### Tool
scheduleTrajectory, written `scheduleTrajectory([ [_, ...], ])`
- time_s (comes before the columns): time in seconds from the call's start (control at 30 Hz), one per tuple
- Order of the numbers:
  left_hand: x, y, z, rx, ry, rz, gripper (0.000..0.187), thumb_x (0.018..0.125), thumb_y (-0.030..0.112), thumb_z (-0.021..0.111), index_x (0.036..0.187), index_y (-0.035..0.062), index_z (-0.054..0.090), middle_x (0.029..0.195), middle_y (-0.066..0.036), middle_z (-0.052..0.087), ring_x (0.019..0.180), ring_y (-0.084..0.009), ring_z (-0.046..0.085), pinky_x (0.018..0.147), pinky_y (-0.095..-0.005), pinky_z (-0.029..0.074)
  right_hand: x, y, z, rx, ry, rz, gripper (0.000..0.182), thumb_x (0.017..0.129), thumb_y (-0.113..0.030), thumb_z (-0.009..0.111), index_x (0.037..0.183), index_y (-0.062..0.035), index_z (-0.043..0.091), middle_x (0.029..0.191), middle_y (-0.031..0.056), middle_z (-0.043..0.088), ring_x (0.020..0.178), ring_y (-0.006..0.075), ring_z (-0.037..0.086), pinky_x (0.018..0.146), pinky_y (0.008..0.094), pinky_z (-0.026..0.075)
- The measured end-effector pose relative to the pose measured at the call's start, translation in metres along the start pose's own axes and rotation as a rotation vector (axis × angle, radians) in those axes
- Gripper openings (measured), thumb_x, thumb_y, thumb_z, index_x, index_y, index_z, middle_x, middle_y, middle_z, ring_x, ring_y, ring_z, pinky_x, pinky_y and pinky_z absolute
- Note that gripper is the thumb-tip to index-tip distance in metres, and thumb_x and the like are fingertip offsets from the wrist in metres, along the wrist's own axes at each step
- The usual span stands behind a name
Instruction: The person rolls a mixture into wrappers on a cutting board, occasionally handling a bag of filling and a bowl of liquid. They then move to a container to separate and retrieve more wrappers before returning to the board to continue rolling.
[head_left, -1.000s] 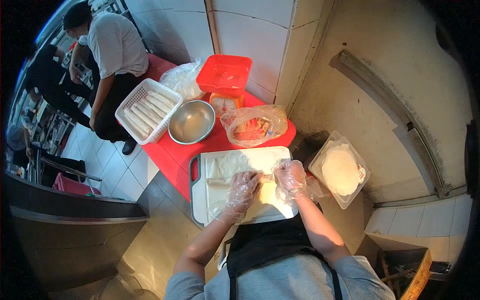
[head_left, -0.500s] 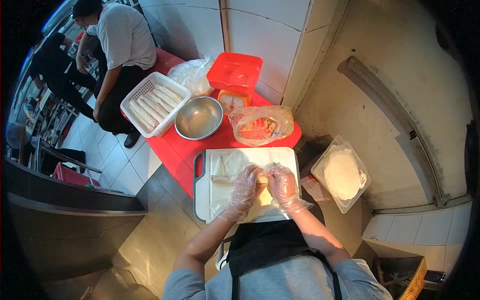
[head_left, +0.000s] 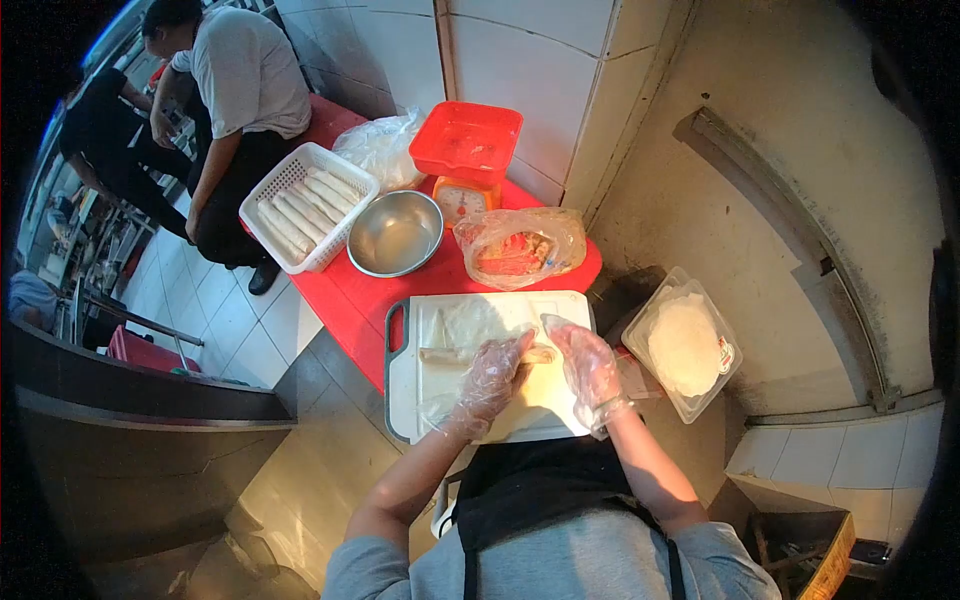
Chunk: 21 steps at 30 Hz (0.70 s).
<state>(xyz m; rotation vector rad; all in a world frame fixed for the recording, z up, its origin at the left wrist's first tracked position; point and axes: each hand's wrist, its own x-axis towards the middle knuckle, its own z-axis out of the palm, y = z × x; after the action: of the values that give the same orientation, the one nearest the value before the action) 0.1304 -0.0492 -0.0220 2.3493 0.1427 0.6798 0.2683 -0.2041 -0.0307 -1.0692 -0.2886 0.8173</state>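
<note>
Both hands wear clear plastic gloves over the white cutting board [head_left: 405,390]. My left hand [head_left: 492,378] curls over the left end of a pale roll [head_left: 540,354], its fingers closed round it. Just right of the roll, my right hand [head_left: 585,362] is raised with its fingers stretched out and holds nothing. Thin whitish wrapper sheets [head_left: 465,328] lie flat on the board's upper left, beside my left hand. Beyond the board, an open plastic bag [head_left: 520,250] holds red and brownish filling.
On the red table [head_left: 345,310] are a white basket of rolls [head_left: 312,208], a metal bowl [head_left: 396,233] and an orange scale [head_left: 464,200] with a red tray [head_left: 466,140]. A clear container [head_left: 684,345] holds round white sheets at right. Two people [head_left: 245,75] are at upper left.
My right hand has come off the roll and moved slightly right, its fingers straightening. My left hand stays at the roll, whose right end now shows.
</note>
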Motion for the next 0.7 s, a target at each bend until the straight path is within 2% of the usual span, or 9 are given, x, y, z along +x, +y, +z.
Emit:
scheduleTrajectory([
  [0.13, 0.006, 0.011, -0.003, -0.005, -0.013, -0.048, 0.036, 0.081, 0.004, 0.071, 0.116, 0.0081, 0.066, 0.105, -0.013, 0.07, 0.092, -0.0343, 0.065, 0.082, -0.0439, 0.049, -0.018, 0.0, 0.006, -0.939, -0.096, -0.344, 0.024, 0.096, -0.011, 0.061, 0.115, 0.0014, 0.068, 0.113, 0.0166, 0.071, 0.109, 0.0296, 0.066, 0.096, 0.0365, 0.049],
  [0.23, 0.013, 0.005, 0.007, -0.017, -0.004, -0.123, 0.016, 0.083, 0.006, 0.068, 0.099, 0.0065, 0.071, 0.096, -0.015, 0.07, 0.086, -0.0351, 0.065, 0.076, -0.044, 0.051, -0.016, -0.003, 0.012, -1.021, -0.112, -0.533, 0.023, 0.093, -0.009, 0.063, 0.112, -0.0001, 0.07, 0.11, 0.0198, 0.071, 0.104, 0.0315, 0.068, 0.091, 0.0363, 0.051],
  [0.3, 0.017, 0.005, 0.008, 0.025, 0.027, -0.163, 0.009, 0.085, 0.008, 0.065, 0.091, 0.0047, 0.07, 0.087, -0.018, 0.069, 0.081, -0.0358, 0.065, 0.074, -0.0454, 0.051, -0.012, -0.01, 0.011, -0.909, -0.06, -0.476, 0.022, 0.092, -0.009, 0.063, 0.111, -0.0005, 0.071, 0.109, 0.0203, 0.071, 0.104, 0.033, 0.068, 0.091, 0.0372, 0.051],
  [0.33, 0.017, 0.001, 0.011, -0.005, 0.025, -0.178, 0.009, 0.085, 0.008, 0.065, 0.092, 0.0046, 0.07, 0.088, -0.018, 0.069, 0.082, -0.0361, 0.065, 0.073, -0.0448, 0.051, -0.01, -0.013, 0.009, -0.854, -0.035, -0.447, 0.021, 0.092, -0.009, 0.063, 0.11, -0.0007, 0.071, 0.109, 0.0206, 0.071, 0.104, 0.0338, 0.067, 0.091, 0.0376, 0.052],
  [0.43, 0.016, -0.011, 0.015, -0.037, 0.011, -0.213, 0.01, 0.085, 0.007, 0.064, 0.093, 0.0041, 0.07, 0.091, -0.018, 0.069, 0.084, -0.0366, 0.065, 0.073, -0.0433, 0.052, -0.007, -0.011, -0.001, -1.026, -0.041, -0.416, 0.022, 0.09, -0.007, 0.063, 0.109, 0.0003, 0.071, 0.109, 0.022, 0.07, 0.106, 0.035, 0.067, 0.092, 0.0391, 0.052],
  [0.63, 0.024, -0.008, -0.005, -0.019, -0.074, -0.131, 0.011, 0.086, 0.007, 0.062, 0.094, 0.0023, 0.069, 0.095, -0.019, 0.068, 0.087, -0.0368, 0.065, 0.076, -0.0432, 0.052, -0.017, -0.004, 0.017, -1.196, -0.164, -0.681, 0.026, 0.09, -0.006, 0.062, 0.114, 0.0018, 0.068, 0.119, 0.0215, 0.067, 0.113, 0.0369, 0.063, 0.098, 0.0425, 0.049],
  [0.7, 0.025, -0.007, -0.011, -0.009, -0.107, -0.1, 0.012, 0.087, 0.009, 0.063, 0.096, 0.002, 0.068, 0.098, -0.018, 0.068, 0.09, -0.0367, 0.065, 0.078, -0.0438, 0.052, -0.015, -0.007, 0.014, -1.263, -0.243, -0.626, 0.029, 0.091, -0.008, 0.061, 0.118, 0.001, 0.066, 0.123, 0.0195, 0.066, 0.118, 0.0361, 0.061, 0.103, 0.0465, 0.044],
])
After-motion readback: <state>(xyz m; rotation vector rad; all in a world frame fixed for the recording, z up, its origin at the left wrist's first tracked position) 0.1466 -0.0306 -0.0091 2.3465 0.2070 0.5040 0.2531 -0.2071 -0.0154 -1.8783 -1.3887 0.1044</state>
